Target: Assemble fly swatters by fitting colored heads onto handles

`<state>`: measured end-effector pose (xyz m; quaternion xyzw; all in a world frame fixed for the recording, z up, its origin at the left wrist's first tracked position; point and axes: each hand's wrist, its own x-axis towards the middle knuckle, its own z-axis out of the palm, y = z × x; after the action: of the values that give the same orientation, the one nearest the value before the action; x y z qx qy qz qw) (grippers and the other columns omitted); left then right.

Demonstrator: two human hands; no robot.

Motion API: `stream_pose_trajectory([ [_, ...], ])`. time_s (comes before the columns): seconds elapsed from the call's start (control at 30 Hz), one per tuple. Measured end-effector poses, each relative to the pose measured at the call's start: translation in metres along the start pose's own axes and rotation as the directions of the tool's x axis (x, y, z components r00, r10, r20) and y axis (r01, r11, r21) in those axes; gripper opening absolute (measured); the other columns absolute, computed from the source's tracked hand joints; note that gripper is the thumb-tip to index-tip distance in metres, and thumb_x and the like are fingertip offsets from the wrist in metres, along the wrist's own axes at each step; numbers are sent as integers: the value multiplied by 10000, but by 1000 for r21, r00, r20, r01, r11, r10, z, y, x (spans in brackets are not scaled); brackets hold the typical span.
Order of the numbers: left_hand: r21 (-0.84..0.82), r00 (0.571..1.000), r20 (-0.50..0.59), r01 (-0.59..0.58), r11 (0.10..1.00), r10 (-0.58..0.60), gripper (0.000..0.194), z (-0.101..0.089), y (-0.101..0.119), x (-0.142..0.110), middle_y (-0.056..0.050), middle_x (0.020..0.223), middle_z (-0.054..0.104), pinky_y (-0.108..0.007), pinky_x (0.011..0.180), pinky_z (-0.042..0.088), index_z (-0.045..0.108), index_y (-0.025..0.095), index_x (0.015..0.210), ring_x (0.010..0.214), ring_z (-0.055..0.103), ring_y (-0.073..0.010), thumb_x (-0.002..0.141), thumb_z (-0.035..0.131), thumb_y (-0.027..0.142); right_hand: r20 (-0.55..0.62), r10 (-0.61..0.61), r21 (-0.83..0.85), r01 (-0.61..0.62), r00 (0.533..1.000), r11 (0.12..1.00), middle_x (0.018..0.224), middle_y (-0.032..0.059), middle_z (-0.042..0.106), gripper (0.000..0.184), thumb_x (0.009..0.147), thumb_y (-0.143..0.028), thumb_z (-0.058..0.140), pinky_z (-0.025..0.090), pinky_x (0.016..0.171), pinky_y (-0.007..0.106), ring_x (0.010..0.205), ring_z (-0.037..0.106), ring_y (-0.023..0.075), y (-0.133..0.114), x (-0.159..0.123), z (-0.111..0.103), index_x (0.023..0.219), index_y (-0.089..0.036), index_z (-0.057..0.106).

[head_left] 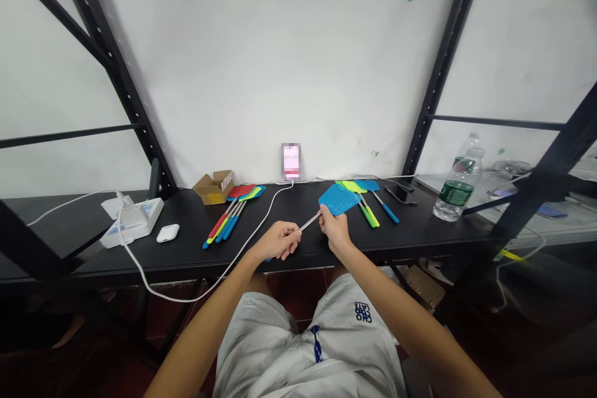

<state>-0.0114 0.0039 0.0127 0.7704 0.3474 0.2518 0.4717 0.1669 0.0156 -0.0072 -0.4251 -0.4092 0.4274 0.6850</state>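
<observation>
I hold a blue fly swatter (339, 199) over the black table (420, 233). My left hand (278, 240) is closed around its thin metal rod near the handle end. Pinching the rod just below the blue mesh head is my right hand (334, 228). A bundle of swatters (232, 214) with red, green and blue handles lies to the left. Another small pile of green and blue swatters (368, 199) rests just right of my right hand.
A small cardboard box (213, 187) sits at the back left, a phone (291, 161) leans on the wall, and its white cable (252, 233) crosses the table. A power strip (132, 221), white earbud case (168, 233), dark phone (401, 194) and water bottle (458, 189) stand around.
</observation>
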Motion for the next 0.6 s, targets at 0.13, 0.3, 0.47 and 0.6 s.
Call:
stream_pose_trajectory([
  [0.13, -46, 998, -56, -17, 999, 14, 285, -3, 1, 1, 36, 519, 546, -156, 327, 308, 527, 157, 790, 346, 482, -77, 853, 517, 435, 94, 73, 1, -73, 993, 997, 444, -45, 463, 339, 737, -499, 651, 231, 345, 210, 351, 368, 72, -13, 1, -6, 671, -179, 559],
  [0.3, 27, 925, -376, -39, 999, 46, 289, -34, 8, -8, 35, 545, 536, -174, 387, 333, 543, 168, 784, 422, 497, -86, 838, 525, 451, 160, 50, -85, -37, 986, 996, 502, -26, 521, 334, 778, -494, 604, 289, 362, 198, 388, 451, 81, -26, 11, -21, 703, -169, 602],
  [0.47, 396, 736, -667, 214, 893, 120, 292, -94, 7, -35, -14, 638, 627, -239, 568, 412, 605, 167, 776, 583, 572, -144, 798, 545, 452, 32, -45, -278, 52, 998, 959, 587, 13, 597, 167, 728, -317, 617, 310, 405, 199, 477, 528, 103, -32, 35, -47, 656, -167, 619],
  [0.6, 566, 658, -742, 511, 647, 130, 307, -129, -1, -56, -80, 801, 692, -287, 671, 421, 667, 175, 856, 778, 629, -233, 797, 528, 442, -74, -255, -533, 178, 964, 827, 631, 24, 624, 129, 729, -271, 594, 389, 543, 238, 593, 564, 149, -38, 49, -69, 634, -185, 612],
])
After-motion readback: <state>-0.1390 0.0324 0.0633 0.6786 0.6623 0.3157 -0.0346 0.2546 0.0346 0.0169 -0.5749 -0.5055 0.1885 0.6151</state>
